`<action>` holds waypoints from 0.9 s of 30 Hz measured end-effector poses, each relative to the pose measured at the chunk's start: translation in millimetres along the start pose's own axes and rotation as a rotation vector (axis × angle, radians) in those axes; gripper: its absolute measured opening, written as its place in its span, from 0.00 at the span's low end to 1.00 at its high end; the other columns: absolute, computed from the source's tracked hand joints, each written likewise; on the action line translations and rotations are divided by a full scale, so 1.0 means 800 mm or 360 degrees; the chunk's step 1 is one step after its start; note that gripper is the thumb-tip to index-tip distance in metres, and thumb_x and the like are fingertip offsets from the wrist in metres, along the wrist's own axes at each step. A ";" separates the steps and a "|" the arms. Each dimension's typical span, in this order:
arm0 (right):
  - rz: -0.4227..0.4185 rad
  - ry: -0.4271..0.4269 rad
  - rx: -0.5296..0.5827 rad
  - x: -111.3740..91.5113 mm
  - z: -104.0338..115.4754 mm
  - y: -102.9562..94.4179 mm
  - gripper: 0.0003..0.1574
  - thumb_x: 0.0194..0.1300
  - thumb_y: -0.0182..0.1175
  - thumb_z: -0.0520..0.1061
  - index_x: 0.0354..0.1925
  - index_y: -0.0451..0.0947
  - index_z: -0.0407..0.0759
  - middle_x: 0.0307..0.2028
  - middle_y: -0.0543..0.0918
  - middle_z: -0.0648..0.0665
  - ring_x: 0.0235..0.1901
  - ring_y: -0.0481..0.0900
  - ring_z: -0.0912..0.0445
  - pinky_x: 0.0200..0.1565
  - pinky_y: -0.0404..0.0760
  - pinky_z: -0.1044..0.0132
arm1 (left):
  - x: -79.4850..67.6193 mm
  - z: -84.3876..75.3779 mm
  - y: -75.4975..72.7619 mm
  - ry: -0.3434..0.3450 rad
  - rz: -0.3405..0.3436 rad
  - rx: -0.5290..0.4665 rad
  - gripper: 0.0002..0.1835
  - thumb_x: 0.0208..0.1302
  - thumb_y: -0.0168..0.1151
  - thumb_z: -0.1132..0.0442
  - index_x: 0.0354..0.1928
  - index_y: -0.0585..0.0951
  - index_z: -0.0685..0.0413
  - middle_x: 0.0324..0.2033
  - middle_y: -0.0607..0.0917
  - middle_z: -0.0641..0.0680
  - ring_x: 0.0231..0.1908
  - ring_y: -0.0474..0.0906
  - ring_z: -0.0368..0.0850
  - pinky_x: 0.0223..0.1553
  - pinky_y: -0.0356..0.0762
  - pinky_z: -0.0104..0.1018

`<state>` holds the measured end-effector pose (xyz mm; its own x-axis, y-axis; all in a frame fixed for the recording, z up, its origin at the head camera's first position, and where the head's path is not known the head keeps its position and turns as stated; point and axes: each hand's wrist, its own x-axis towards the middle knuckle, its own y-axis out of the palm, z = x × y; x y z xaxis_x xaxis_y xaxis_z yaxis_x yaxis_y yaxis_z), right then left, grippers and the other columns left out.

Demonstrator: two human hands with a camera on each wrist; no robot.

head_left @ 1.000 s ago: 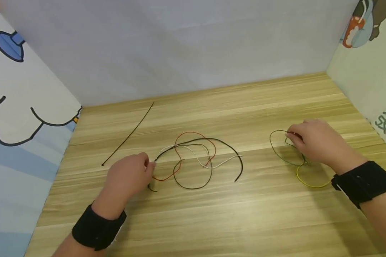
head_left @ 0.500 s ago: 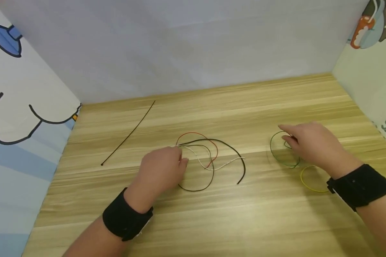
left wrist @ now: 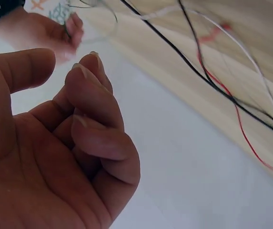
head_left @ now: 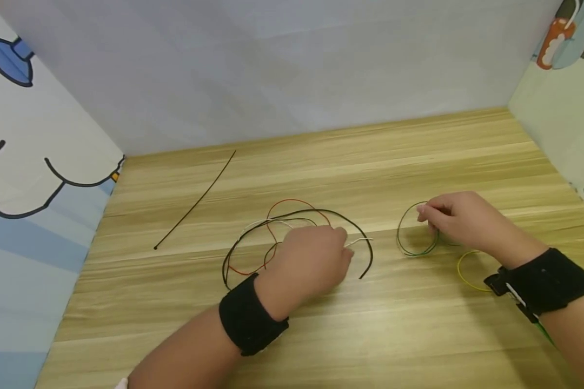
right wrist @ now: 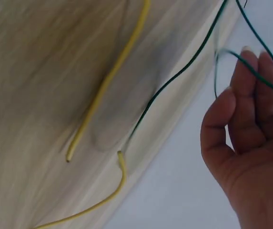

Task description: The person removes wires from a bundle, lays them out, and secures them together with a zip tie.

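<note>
My left hand is over the middle cluster of thin wires, fingers loosely curled with nothing between them in the left wrist view. Beneath and around it lie a black wire, a red wire and a white wire, looped across one another. On the right, my right hand pinches a green wire that hangs in a loop from the fingers. In the right wrist view the green wire crosses the fingertips, one length trailing toward the table. A yellow wire lies curved below that hand.
A straight black wire lies at the back left of the wooden table. A pale wall stands behind, with cartoon-printed panels at both sides.
My left hand has moved right across the wire cluster, from its left end to its right part. My right hand opened its fingers, then gathered the green wire into a rounder loop, slightly left.
</note>
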<state>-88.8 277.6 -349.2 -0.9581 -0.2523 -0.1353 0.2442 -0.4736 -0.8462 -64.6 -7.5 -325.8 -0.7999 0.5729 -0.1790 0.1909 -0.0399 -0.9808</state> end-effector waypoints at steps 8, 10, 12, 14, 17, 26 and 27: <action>0.0206 -0.0100 0.0111 -0.001 0.003 0.002 0.13 0.60 0.56 0.34 0.44 0.81 0.39 0.31 0.84 0.46 0.31 0.77 0.54 0.31 0.76 0.61 | 0.023 -0.045 0.017 0.0118 0.0037 0.0059 0.14 0.69 0.50 0.46 0.41 0.78 0.46 0.32 0.80 0.46 0.31 0.78 0.45 0.28 0.80 0.41; 0.0194 -0.0149 0.0024 -0.004 0.000 0.006 0.11 0.58 0.60 0.35 0.41 0.82 0.40 0.31 0.85 0.47 0.32 0.79 0.55 0.32 0.78 0.59 | 0.027 -0.054 0.021 0.0161 0.0022 0.0092 0.15 0.69 0.50 0.45 0.44 0.77 0.45 0.34 0.78 0.46 0.35 0.77 0.44 0.31 0.80 0.40; 0.0150 -0.0211 -0.0100 -0.007 -0.002 0.009 0.07 0.56 0.64 0.38 0.37 0.83 0.43 0.29 0.85 0.50 0.30 0.79 0.58 0.32 0.79 0.59 | 0.032 -0.065 0.024 0.0214 -0.0006 0.0132 0.16 0.69 0.49 0.45 0.47 0.76 0.45 0.36 0.77 0.46 0.37 0.76 0.43 0.33 0.79 0.38; 0.0089 -0.0309 -0.0232 -0.010 -0.002 0.011 0.03 0.55 0.67 0.39 0.32 0.82 0.45 0.24 0.82 0.53 0.24 0.75 0.60 0.29 0.77 0.60 | 0.038 -0.075 0.028 0.0262 -0.0044 0.0166 0.17 0.69 0.48 0.45 0.50 0.75 0.46 0.38 0.75 0.46 0.37 0.74 0.41 0.34 0.79 0.36; -0.0013 -0.0478 -0.0366 -0.013 0.001 0.012 0.06 0.55 0.68 0.41 0.25 0.80 0.49 0.19 0.74 0.56 0.19 0.67 0.63 0.24 0.71 0.64 | 0.046 -0.090 0.034 0.0282 -0.0112 0.0197 0.18 0.70 0.48 0.48 0.55 0.72 0.47 0.39 0.72 0.46 0.35 0.73 0.40 0.30 0.79 0.33; -0.0232 -0.0999 -0.0355 -0.012 0.013 0.013 0.13 0.50 0.67 0.36 0.21 0.77 0.54 0.23 0.68 0.57 0.24 0.62 0.63 0.27 0.68 0.66 | 0.063 -0.096 0.035 0.0124 -0.0226 0.0040 0.09 0.72 0.47 0.54 0.49 0.73 0.45 0.29 0.76 0.45 0.24 0.75 0.41 0.20 0.77 0.34; -0.0223 -0.1005 -0.0331 -0.012 0.014 0.013 0.13 0.51 0.67 0.36 0.22 0.78 0.54 0.24 0.69 0.57 0.25 0.64 0.62 0.28 0.69 0.65 | 0.064 -0.094 0.034 0.0110 -0.0215 0.0032 0.09 0.73 0.47 0.54 0.49 0.73 0.44 0.29 0.76 0.45 0.25 0.75 0.41 0.21 0.77 0.34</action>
<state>-75.2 265.8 -350.5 -0.6920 -0.6749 0.2562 0.0299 -0.3814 -0.9239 -57.5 82.7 -355.6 -0.7762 0.6292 -0.0403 0.0723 0.0254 -0.9971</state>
